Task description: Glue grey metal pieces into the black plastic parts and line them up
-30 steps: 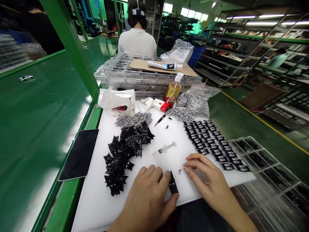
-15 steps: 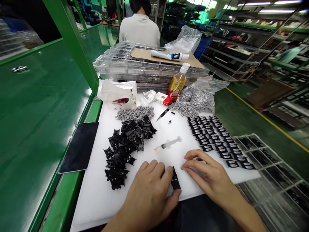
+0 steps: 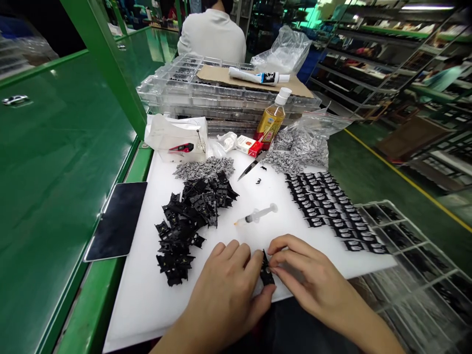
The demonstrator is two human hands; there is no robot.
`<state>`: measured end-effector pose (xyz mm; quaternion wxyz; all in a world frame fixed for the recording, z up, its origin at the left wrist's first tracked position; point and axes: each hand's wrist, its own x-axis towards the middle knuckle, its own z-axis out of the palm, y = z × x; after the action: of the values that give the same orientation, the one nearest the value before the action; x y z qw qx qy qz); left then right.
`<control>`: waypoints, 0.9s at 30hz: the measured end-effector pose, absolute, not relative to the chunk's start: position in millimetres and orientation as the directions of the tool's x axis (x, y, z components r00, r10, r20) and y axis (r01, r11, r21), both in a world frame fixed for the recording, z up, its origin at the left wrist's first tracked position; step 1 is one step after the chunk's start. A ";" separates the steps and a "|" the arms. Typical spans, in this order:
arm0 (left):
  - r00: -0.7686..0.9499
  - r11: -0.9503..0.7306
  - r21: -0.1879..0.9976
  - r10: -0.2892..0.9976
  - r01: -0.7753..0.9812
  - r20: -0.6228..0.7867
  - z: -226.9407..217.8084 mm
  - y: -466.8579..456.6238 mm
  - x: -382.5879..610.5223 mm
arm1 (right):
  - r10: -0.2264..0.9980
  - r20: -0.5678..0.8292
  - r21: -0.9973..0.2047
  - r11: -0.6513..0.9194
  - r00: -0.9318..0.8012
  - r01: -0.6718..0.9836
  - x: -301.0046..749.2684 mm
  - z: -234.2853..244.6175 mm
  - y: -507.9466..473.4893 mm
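Observation:
My left hand (image 3: 230, 285) is closed on a small black plastic part (image 3: 267, 276) near the front edge of the white board (image 3: 143, 305). At that part's right side, my right hand (image 3: 308, 275) pinches with thumb and fingertips; what it holds, possibly a small grey piece, is mostly hidden. A syringe (image 3: 258, 214) with an orange tip lies just beyond my hands. To the left is a heap of similar black parts (image 3: 184, 221), with a pile of small grey pieces (image 3: 206, 168) behind it. Black parts bearing grey pieces (image 3: 328, 209) lie in rows at the right.
A knife blade (image 3: 252, 166), a red-and-white box (image 3: 250, 146) and a yellow bottle (image 3: 272, 120) are at the back. Stacked clear trays (image 3: 221, 103) rise behind them. A tablet (image 3: 117, 221) lies left; a divided tray (image 3: 409, 255) stands right. A person (image 3: 212, 37) sits beyond.
My right hand has moved left, and its fingertips now meet the black part. My left hand keeps its hold. The view has shifted slightly.

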<state>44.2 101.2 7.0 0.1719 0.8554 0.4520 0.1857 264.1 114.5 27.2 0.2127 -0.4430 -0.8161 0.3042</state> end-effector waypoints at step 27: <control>0.504 -0.533 0.473 0.840 0.702 0.199 4.4 100.1 43.3 | 0.869 0.343 -0.417 0.481 -0.356 0.771 304.1 62.5 179.2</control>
<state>43.3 100.1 4.4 0.1679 0.8509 0.4530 0.2063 304.1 179.2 62.5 0.2661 -0.5010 -0.8184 0.0919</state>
